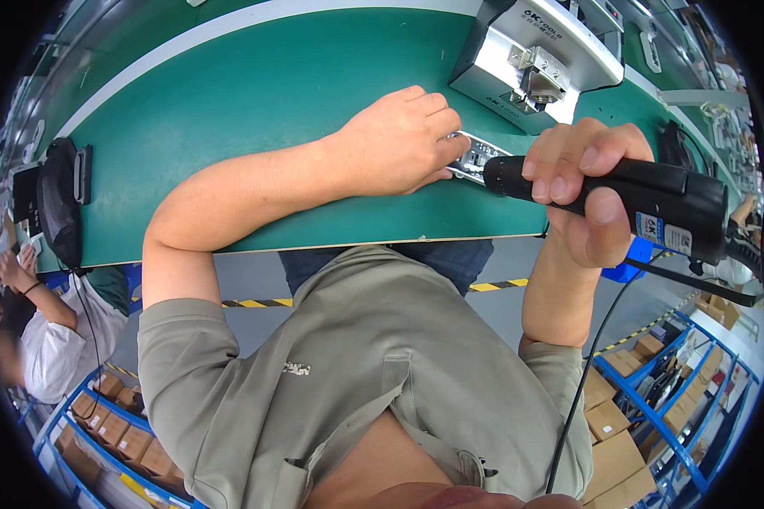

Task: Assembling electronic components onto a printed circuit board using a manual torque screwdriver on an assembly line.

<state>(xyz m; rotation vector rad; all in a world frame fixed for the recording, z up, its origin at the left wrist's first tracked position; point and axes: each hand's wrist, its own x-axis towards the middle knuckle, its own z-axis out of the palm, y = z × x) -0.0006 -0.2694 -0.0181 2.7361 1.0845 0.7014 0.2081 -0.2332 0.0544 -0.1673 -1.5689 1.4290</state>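
My left hand (403, 142) rests on the green bench top, its fingers closed on the near end of a small flat part (481, 151) that looks like a circuit board with a metallic edge. In my right hand (590, 174) is a black electric screwdriver (666, 199), gripped around its body. It lies almost level in view, with its nose over the right end of the board. The nose hides the tip, so I cannot tell whether the bit touches the board. Just beyond both hands stands a silver screw feeder (518, 64) with a metal pick-up mechanism on its front.
A green work table (255, 102) spreads before me. A black bag-like object (61, 204) sits at its left end. The screwdriver's cable (598, 348) hangs at the right. Blue racks with cardboard boxes (136, 443) stand behind, and another person (68, 343) is at far left.
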